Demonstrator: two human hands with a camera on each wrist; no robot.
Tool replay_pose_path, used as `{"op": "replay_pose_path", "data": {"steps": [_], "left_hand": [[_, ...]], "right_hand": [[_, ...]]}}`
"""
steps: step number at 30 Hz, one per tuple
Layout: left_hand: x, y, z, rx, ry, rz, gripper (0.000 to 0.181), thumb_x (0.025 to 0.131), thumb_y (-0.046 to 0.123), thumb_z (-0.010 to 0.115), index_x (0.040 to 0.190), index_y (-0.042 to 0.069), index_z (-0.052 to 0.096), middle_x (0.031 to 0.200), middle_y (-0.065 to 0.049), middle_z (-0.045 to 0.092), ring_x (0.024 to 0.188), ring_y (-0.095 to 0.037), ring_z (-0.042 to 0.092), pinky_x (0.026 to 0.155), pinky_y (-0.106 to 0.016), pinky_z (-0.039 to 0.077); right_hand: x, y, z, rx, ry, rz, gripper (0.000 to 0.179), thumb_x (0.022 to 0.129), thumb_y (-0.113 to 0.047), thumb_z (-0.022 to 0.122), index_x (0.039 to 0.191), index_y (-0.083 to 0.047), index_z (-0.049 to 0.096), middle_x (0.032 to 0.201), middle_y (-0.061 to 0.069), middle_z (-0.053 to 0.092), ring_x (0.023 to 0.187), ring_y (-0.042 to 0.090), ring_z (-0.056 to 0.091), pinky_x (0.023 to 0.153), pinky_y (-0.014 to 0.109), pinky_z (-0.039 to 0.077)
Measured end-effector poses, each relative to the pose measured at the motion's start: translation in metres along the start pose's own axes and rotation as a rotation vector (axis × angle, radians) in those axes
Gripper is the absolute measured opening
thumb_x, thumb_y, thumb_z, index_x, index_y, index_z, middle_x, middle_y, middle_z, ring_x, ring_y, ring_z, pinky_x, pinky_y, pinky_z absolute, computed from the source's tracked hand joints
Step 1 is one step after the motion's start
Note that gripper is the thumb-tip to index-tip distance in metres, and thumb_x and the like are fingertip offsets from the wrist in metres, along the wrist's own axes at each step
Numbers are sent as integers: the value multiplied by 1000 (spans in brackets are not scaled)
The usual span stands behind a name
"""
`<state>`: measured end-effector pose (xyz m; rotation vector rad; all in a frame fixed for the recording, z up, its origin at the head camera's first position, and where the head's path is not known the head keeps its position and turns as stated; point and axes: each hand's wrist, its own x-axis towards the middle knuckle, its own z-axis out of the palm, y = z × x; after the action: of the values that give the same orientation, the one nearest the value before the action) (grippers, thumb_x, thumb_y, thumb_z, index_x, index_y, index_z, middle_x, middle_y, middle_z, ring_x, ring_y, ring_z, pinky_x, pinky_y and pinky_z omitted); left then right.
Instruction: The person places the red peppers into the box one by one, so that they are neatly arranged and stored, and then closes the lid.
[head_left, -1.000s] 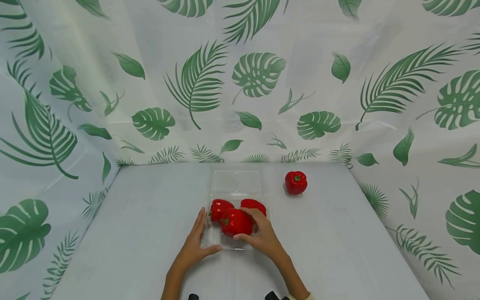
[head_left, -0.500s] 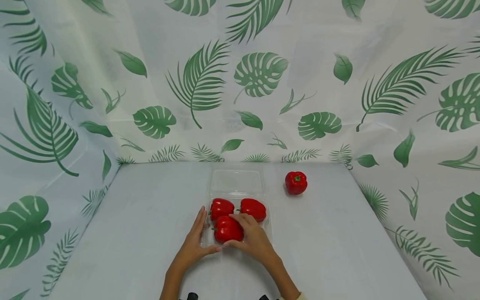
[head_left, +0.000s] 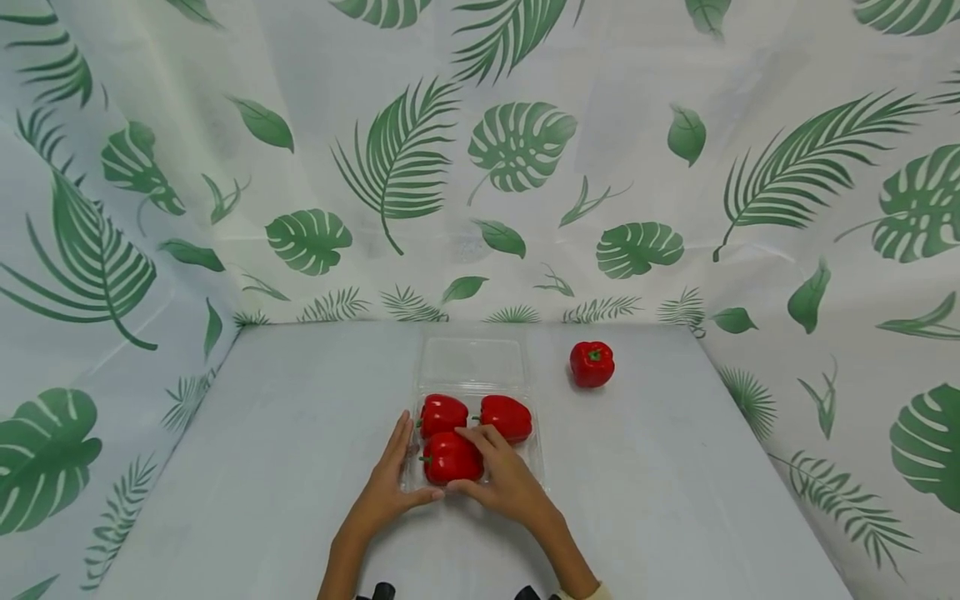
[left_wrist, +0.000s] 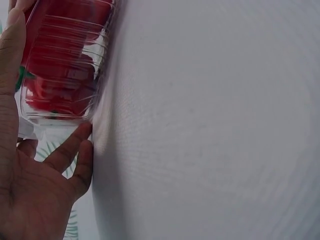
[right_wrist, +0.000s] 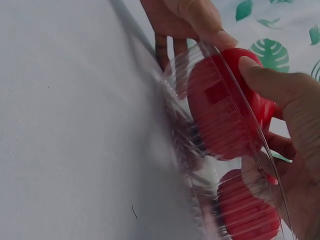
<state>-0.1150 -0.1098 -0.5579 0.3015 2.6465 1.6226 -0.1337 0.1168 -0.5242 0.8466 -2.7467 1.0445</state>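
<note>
Centrally, we see a clear plastic clamshell container [head_left: 534, 458], thin-walled and shiny, its sides moulded into fine parallel ribs and its lid [head_left: 472, 360] laid back on the far side. It rests on a table [head_left: 262, 467] whose smooth, pale grey covering meets a white cloth backdrop [head_left: 307, 108] printed with green leaves. Three red bell peppers occupy the base: a far-left pepper [head_left: 444, 414], a far-right pepper [head_left: 508, 417] and, at the near left, the near pepper [head_left: 453, 458]. We note that this last is blocky and softly lobed, with a glossy, saturated skin and a short green stem pointing left. The right hand [head_left: 510, 483] grips it from the right, fingers curved over its far side and thumb pressed on its near side, spread about as wide as the fruit. The left hand [head_left: 390, 492] has its fingers extended along the container's left wall and its thumb stretched along the near edge, bracing that corner without gripping. We find a fourth pepper [head_left: 592, 364], equally glossy, standing on the table at the far right, its green stem uppermost.
</note>
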Motion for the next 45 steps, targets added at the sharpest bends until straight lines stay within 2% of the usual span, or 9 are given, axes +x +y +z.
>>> {"op": "replay_pose_path", "data": {"steps": [5,9,15,17,21,26,32,39,45], "left_hand": [[0,2,0,0,3,-1,118,69,44,86,158,19,13,166,0,9,137,-38,46,110,-56,38],[-1,3,-1,2,-1,3,119,68,40,88,158,19,14,166,-1,9,140,-38,41,110,-56,38],[0,2,-2,12,-12,5,120,68,41,88,158,18,13,166,-1,7,149,-35,21,112,-55,34],[0,1,-2,18,-15,4,120,68,43,87,158,18,13,166,-1,6,150,-34,19,113,-55,34],[1,0,-2,23,-10,7,120,67,45,87,158,19,13,166,-1,6,150,-34,17,112,-55,34],[1,-2,0,30,-4,10,119,68,45,86,158,20,13,166,-1,7,151,-33,15,112,-56,33],[0,-1,0,26,-2,-11,118,68,44,86,158,21,13,166,-1,9,151,-34,16,112,-59,33],[0,1,1,23,-8,-28,119,68,47,85,158,22,12,166,0,8,151,-33,16,112,-58,33],[1,1,1,31,-11,-28,119,69,49,84,158,24,11,166,1,7,151,-33,15,112,-58,33]], "right_hand": [[-2,1,-3,55,-15,-15,60,84,-41,74,137,-21,53,127,-2,59,117,14,59,95,36,56],[-2,1,-3,45,-14,-22,57,86,-40,72,137,-23,54,127,-3,60,117,14,60,97,36,55],[-2,1,3,-70,12,-30,58,86,-46,71,138,-24,56,126,0,59,118,18,60,98,37,54],[-2,0,4,-122,26,-32,59,85,-48,70,138,-25,57,124,2,57,116,18,60,98,37,54],[-2,-2,6,-182,50,-22,61,83,-51,72,136,-26,58,117,2,57,106,15,61,95,34,56],[-2,-2,6,-191,68,-18,57,82,-45,76,133,-23,61,110,-1,61,97,11,62,91,31,58],[-3,-2,7,-152,101,-45,49,83,-35,77,128,-24,64,108,-3,63,96,9,63,89,30,59],[-1,-3,9,-189,101,-34,49,83,-40,76,128,-26,65,110,-3,60,103,11,59,94,31,57],[-1,-2,7,-179,100,-57,49,82,-40,77,128,-25,66,105,-4,61,98,9,59,91,30,58]]}}
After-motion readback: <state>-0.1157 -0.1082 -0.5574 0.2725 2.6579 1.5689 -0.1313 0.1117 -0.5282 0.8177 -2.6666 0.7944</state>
